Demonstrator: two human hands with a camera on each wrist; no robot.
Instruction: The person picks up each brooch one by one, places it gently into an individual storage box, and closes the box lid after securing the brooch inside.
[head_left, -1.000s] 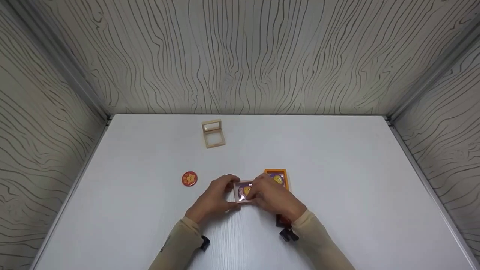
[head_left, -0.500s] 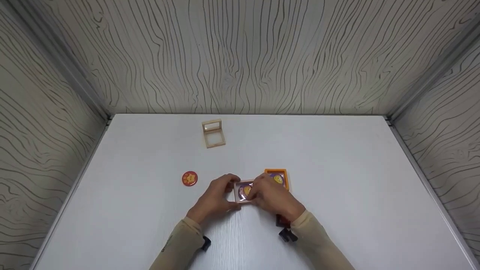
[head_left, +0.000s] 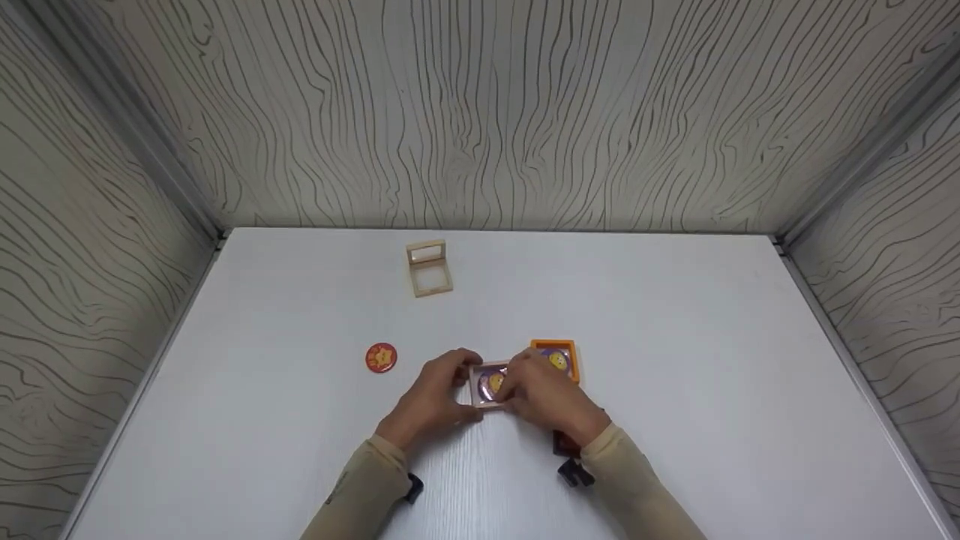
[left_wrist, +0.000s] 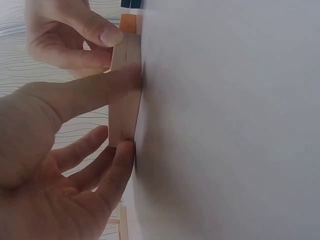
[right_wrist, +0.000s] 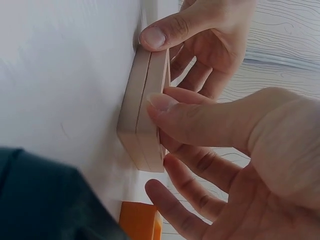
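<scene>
A pale wooden frame box (head_left: 474, 390) lies on the white table, with a purple round badge (head_left: 491, 384) showing through its window. My left hand (head_left: 429, 396) grips its left end, thumb on the near side and fingers on the far side. The right hand (head_left: 551, 396) pinches the right end. In the right wrist view its thumb presses the side of the wooden box (right_wrist: 142, 107), near a thin seam between two layers. Both layers lie together along that seam. Part of the badge is hidden under the right fingers.
An orange frame (head_left: 575, 364) with a similar badge stands beyond my right hand, and a dark red frame (head_left: 568, 444) is partly under that wrist. A red star badge (head_left: 381, 358) lies to the left. Farther back stands an open wooden frame (head_left: 433, 292) with its lid raised.
</scene>
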